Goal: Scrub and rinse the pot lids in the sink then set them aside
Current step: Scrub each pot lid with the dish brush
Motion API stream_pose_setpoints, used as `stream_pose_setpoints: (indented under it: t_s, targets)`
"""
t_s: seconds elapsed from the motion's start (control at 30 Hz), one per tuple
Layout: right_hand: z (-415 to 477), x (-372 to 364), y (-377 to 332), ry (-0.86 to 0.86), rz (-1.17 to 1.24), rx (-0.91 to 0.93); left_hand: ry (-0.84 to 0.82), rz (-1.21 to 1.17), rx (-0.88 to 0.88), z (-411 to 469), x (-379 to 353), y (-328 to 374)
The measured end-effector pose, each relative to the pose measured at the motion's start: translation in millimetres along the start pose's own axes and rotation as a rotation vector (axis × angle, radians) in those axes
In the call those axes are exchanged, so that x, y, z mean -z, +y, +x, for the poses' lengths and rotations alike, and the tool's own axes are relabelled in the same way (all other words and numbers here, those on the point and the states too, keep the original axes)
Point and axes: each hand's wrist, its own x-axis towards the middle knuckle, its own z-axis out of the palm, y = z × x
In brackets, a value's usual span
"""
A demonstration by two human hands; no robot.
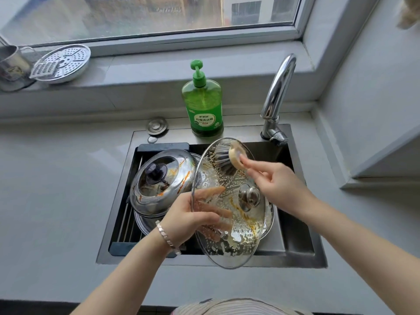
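The bench [56, 178] surrounds a sunken sink [302, 253], and the work is done over the sink, presumably so that suds and drips fall into the basin. A glass lid [236, 251], foamy and streaked with orange residue, is held tilted on edge above the sink. Its knob side is turned toward the head camera, which presents the soiled face to the brush. A steel lid [163, 178], also smeared orange, is propped just beside it at the sink's left, above a rack [127, 223], and is judged to be awaiting its turn.

The left grip [188, 217] is closed on the glass lid's left rim, with the fingers [211, 192] seen through the glass behind it. From that grip the lid extends rightward and away. The right grip [272, 180] is pinched by its fingertips on a round-headed brush [223, 160]. The bristles are set against the lid's far upper part, above the knob [248, 197]. Scrubbing is judged under way, and rinsing is not yet done.
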Motion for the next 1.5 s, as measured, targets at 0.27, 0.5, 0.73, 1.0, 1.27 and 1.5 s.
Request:
stream_pose_setpoints:
  t_s: [0.27,0.5,0.73,1.0,1.27,1.5]
  targets:
    - [-9.1,-0.2,8.5,-0.019,0.045,-0.024,-0.012,-0.029,-0.014,-0.4,0.4,1.5]
    - [2.3,11.4,33.0,0.118,-0.004,-0.151,-0.034,-0.023,-0.041,0.0,-1.9,5.1]
    - [-2.6,8.9,38.1,0.148,-0.045,-0.185,-0.001,-0.094,-0.04,3.4,0.0,3.1]
    - [3.8,3.1,45.7,0.078,-0.07,-0.236,0.067,-0.143,-0.053,4.7,-0.3,-8.2]
    - [8.4,-13.3,45.4,0.196,0.36,-0.438,0.084,-0.195,-0.091,15.2,-14.8,-14.0]
    - [-2.2,-25.0,33.5,0.304,0.219,-0.313,-0.001,-0.117,0.009,11.0,-14.3,-29.7]
